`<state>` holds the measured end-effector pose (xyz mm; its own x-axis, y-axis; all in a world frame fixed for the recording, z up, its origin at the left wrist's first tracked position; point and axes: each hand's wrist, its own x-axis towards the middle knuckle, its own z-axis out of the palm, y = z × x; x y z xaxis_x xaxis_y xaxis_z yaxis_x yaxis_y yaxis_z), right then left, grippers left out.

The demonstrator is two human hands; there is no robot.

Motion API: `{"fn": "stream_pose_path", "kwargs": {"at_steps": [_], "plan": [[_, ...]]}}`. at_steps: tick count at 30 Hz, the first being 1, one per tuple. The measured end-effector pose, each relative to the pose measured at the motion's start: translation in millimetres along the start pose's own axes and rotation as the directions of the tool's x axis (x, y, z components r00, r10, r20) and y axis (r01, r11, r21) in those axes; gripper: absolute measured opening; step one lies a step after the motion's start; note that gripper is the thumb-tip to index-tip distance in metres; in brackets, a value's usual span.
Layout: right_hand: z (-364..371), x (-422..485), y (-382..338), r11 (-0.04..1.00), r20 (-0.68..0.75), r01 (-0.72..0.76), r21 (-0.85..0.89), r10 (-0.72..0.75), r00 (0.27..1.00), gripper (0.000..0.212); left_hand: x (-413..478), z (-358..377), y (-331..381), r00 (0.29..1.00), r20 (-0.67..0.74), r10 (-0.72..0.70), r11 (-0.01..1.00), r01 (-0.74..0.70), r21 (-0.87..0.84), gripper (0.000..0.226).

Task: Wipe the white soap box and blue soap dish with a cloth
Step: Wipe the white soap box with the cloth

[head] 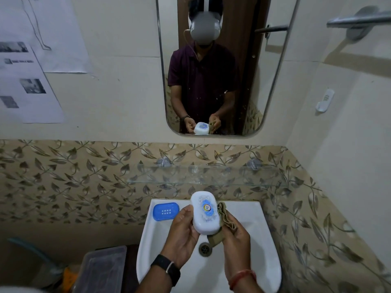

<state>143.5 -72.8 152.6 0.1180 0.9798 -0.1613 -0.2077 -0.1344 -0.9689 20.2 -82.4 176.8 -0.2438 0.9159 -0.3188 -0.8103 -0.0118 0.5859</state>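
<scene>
- Low centre of the frame: the left hand (183, 229) curls its fingers (187, 210) around the white soap box (204, 213), holding it above the white sink (254, 240).
- Just right of the box, the right hand (234, 240) has its fingers closed on a bunched olive cloth (224, 218), which touches the box's right edge.
- The blue soap dish (166, 211) rests on the sink's upper-left rim, untouched.
- Risk: the smooth box is held at one side only, so a firm wipe could push it out of the hand into the basin.

White sink (254, 229), glass shelf (207, 176) above; mirror (260, 70); clear tub (101, 269) lower left.
</scene>
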Motion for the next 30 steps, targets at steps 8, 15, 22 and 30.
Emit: {"fn": "stream_pose_path", "kwargs": {"at_steps": [8, 15, 22, 30], "plan": [[20, -37, 36, 0.998, -0.124, -0.043, 0.051, 0.049, 0.991, 0.042, -6, 13, -27, 0.994, -0.029, 0.108, 0.992, -0.106, 0.074, 0.026], [16, 3, 17, 0.987, -0.190, -0.096, 0.129, 0.119, 0.975, 0.042, -13, 18, -26, 0.988, 0.065, 0.137, 0.988, -0.141, 0.064, 0.023], [12, -28, 29, 0.995, -0.059, -0.102, -0.015, 0.101, 0.993, 0.041, -3, 9, -26, 0.989, 0.017, 0.147, 0.985, -0.148, 0.087, 0.018], [8, 9, -3, 0.979, -0.050, -0.004, -0.202, -0.006, 0.999, 0.051, -11, -9, -41, 0.978, 0.174, 0.119, 0.808, -0.197, 0.555, 0.032]]}}
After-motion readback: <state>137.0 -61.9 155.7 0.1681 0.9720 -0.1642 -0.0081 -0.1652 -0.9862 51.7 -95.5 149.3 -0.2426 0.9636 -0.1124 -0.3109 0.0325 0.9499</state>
